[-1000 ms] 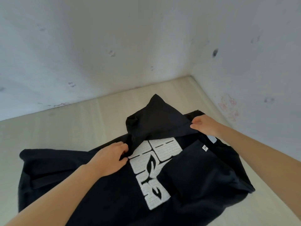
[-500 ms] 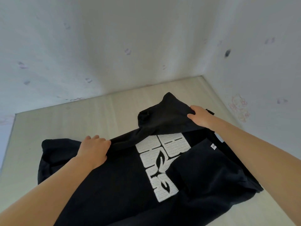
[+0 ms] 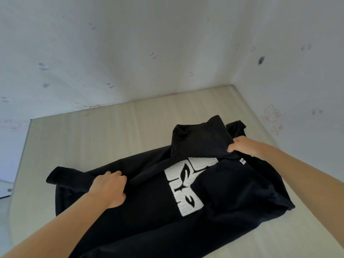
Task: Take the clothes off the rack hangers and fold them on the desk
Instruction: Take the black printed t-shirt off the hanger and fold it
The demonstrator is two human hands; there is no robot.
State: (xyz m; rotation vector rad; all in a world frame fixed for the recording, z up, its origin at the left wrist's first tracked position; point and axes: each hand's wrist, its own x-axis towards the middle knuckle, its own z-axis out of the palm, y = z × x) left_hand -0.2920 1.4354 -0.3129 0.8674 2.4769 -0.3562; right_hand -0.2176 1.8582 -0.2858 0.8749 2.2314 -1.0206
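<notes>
A black T-shirt [image 3: 232, 194] with a white block print [image 3: 183, 190] lies spread on the pale wooden desk [image 3: 104, 131]. My left hand [image 3: 109, 187] grips a fold of the shirt's cloth near its left side. My right hand [image 3: 242, 147] pinches the edge of a sleeve flap [image 3: 201, 140] that is folded up over the top of the print. A small white label [image 3: 243, 161] shows just below my right hand. No rack or hangers are in view.
The desk sits in a corner, with a white wall [image 3: 130, 53] behind it and another wall [image 3: 297, 71] on the right. The desk's left edge [image 3: 22, 155] drops to the floor.
My left hand slid left along the shirt, pulling the cloth taut. My right hand kept hold of the flap and laid it lower over the print.
</notes>
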